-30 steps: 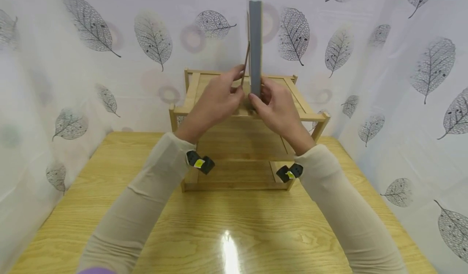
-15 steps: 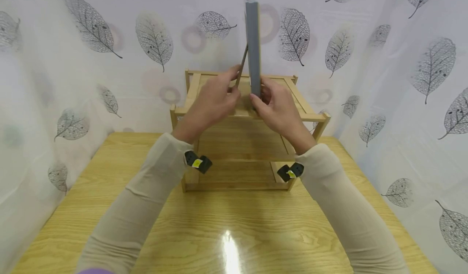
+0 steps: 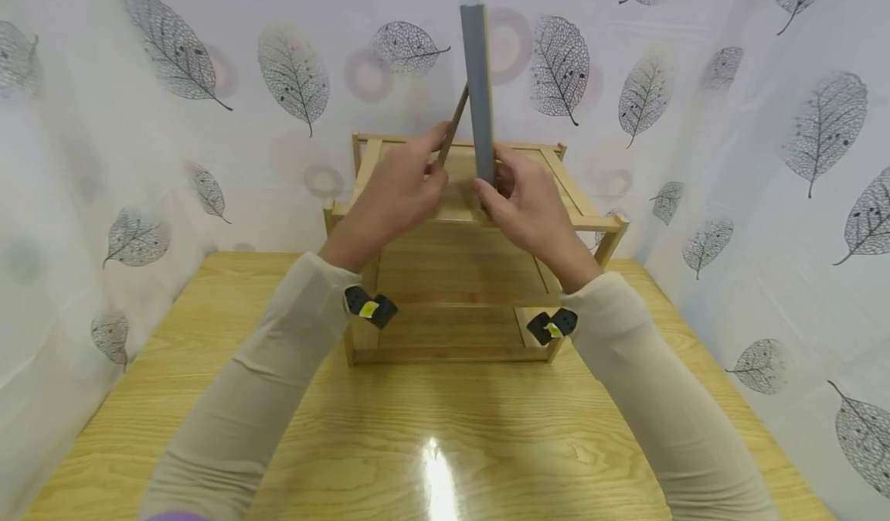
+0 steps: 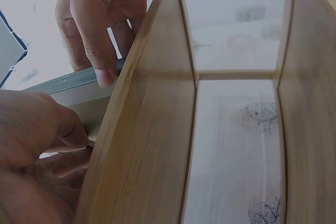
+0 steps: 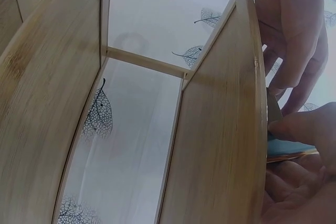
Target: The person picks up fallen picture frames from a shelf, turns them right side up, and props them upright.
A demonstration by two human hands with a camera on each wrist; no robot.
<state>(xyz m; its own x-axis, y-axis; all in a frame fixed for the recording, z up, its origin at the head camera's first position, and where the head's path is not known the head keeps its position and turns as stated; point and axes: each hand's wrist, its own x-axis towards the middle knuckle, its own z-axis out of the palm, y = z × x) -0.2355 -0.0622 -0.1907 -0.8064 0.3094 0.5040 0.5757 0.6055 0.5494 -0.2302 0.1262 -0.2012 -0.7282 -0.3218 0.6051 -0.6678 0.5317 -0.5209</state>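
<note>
A tall, thin picture frame stands edge-on above the top of the wooden shelf rack, its grey side toward me and its upper end leaning slightly left. My right hand holds its lower end between thumb and fingers. With my left hand I pinch a thin brown support leg, which slants away from the frame's left face and meets it higher up. Seen from the left wrist, the shelf's front rail hides part of both hands. The frame's faces are mostly hidden in the head view.
The wooden rack has stacked shelves and corner posts, and stands on a wood-grain table. Behind and at the sides hangs a white curtain with a leaf print.
My left hand has moved left and slightly down with the support leg, widening its angle from the frame. The frame's top has tilted left. My right hand has stayed nearly in place.
</note>
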